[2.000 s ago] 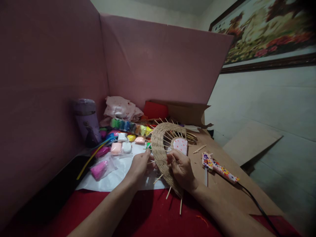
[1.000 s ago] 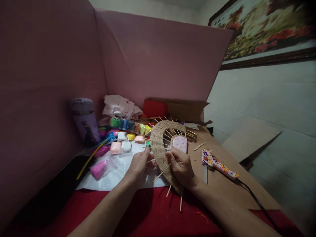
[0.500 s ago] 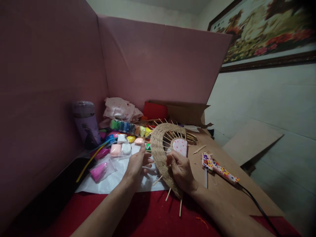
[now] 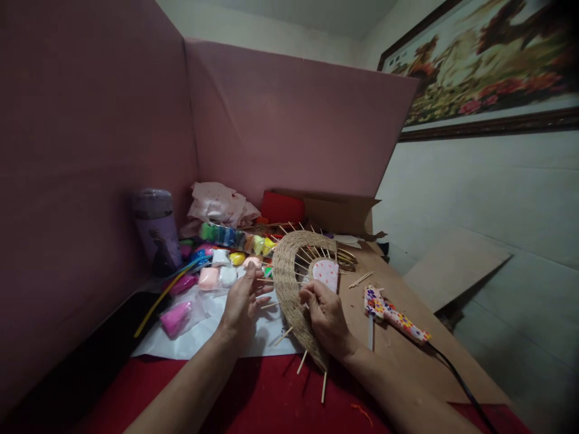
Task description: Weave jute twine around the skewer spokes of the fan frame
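Note:
A half-round fan-like piece (image 4: pixel 289 295) has a wide band woven of tan twine over thin wooden sticks. The sticks spread from a small half-disc of pink dotted fabric (image 4: pixel 324 273), and their ends poke out past the band's outer edge. My right hand (image 4: pixel 328 316) is closed at the band's inner side, thumb and forefinger pinched together, holding the piece tilted up. On the other side, my left hand (image 4: pixel 242 304) has its fingers apart beside the outer stick ends. Whether those fingers touch a stick I cannot tell.
Packets of coloured clay (image 4: pixel 219 274) lie on a white sheet (image 4: pixel 194 337) at left, near a purple tumbler (image 4: pixel 157 232). A flower-patterned glue gun (image 4: pixel 393 316) with a black cord and some loose sticks (image 4: pixel 362 279) rest on cardboard at right. Pink panels (image 4: pixel 289 120) stand behind.
The view has shifted slightly, so everything sits a little lower and further left. Both hands keep nearly the same pose around the woven piece.

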Demonstrator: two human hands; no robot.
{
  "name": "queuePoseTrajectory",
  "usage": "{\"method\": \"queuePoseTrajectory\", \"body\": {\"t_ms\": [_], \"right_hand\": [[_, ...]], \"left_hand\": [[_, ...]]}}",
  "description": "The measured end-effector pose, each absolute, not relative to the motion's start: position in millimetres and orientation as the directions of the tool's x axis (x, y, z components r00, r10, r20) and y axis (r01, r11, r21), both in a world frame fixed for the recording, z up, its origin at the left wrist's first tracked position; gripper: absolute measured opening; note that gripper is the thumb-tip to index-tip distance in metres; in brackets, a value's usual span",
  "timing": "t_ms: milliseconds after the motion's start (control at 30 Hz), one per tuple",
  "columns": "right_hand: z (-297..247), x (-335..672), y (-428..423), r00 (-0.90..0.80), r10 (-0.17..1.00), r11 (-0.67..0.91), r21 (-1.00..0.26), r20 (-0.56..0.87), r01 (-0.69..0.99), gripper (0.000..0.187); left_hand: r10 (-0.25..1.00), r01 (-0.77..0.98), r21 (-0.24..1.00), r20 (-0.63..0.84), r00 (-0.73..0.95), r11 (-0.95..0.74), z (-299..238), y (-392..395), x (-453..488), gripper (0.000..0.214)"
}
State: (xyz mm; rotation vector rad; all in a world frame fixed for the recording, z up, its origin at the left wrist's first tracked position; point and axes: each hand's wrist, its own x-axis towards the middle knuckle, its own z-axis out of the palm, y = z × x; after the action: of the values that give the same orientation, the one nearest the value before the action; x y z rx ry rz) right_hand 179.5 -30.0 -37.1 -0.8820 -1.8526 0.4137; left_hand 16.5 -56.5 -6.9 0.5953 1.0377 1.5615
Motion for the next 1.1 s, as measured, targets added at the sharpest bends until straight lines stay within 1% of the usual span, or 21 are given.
{"method": "queuePoseTrajectory", "body": {"t_ms": [133, 200, 267, 333, 400, 467, 600, 700, 833, 933, 1033, 1100], "right_hand": [[-36.2, 181.5, -31.5, -0.268, 0.68, 0.725, -0.57, 0.682, 0.386, 0.034], [-32.9, 182.1, -32.2, -0.221, 0.668, 0.727, -0.559, 0.711, 0.398, 0.034], [-29.3, 182.6, -30.8, -0.091, 0.672, 0.699, -0.589, 0.735, 0.406, 0.028], [-27.8, 183.4, -25.9, 0.102, 0.685, 0.639, -0.661, 0.722, 0.393, 0.023], [-29.8, 185.0, -18.0, 0.268, 0.71, 0.552, -0.752, 0.651, 0.361, 0.029], [-34.3, 187.0, -9.3, 0.345, 0.753, 0.454, -0.822, 0.56, 0.343, 0.038], [-42.5, 189.4, 1.8, 0.362, 0.814, 0.332, -0.876, 0.454, 0.35, 0.05], [-44.8, 188.3, 3.3, 0.367, 0.851, 0.276, -0.914, 0.376, 0.297, 0.057], [-46.1, 187.6, 4.6, 0.43, 0.869, 0.21, -0.97, 0.243, 0.123, 0.059], [-49.8, 189.8, 8.4, 0.451, 0.879, 0.181, -0.983, 0.153, -0.017, 0.058], [-55.3, 192.8, 11.8, 0.428, 0.898, 0.182, -0.972, 0.103, -0.148, 0.054], [-56.2, 194.1, 11.8, 0.396, 0.912, 0.209, -0.954, 0.111, -0.214, 0.053]], "left_hand": [[0.977, -0.533, 0.846, -0.107, -0.184, -0.008, -6.4, -57.1, 18.6, 0.039], [0.989, -0.541, 0.841, -0.082, -0.121, 0.003, -7.1, -57.5, 21.3, 0.039], [0.994, -0.542, 0.84, -0.067, -0.083, 0.011, -9.2, -57.2, 24.0, 0.039], [0.995, -0.547, 0.837, -0.063, -0.078, 0.01, -11.7, -56.4, 26.2, 0.039], [0.997, -0.555, 0.832, -0.066, -0.051, 0.027, -13.4, -55.8, 27.8, 0.04], [0.996, -0.547, 0.834, -0.088, -0.013, 0.066, -13.8, -55.4, 29.2, 0.042], [0.992, -0.521, 0.848, -0.127, -0.012, 0.102, -13.0, -54.2, 31.6, 0.041], [0.988, -0.535, 0.837, -0.15, -0.03, 0.111, -11.9, -53.3, 32.6, 0.044], [0.985, -0.594, 0.796, -0.17, -0.032, 0.118, -8.9, -54.2, 31.5, 0.044], [0.981, -0.616, 0.779, -0.187, -0.053, 0.116, -8.0, -54.8, 28.0, 0.041], [0.971, -0.62, 0.776, -0.222, -0.093, 0.118, -9.0, -54.1, 22.3, 0.039], [0.967, -0.616, 0.779, -0.231, -0.104, 0.12, -8.9, -53.6, 18.2, 0.038]]}}
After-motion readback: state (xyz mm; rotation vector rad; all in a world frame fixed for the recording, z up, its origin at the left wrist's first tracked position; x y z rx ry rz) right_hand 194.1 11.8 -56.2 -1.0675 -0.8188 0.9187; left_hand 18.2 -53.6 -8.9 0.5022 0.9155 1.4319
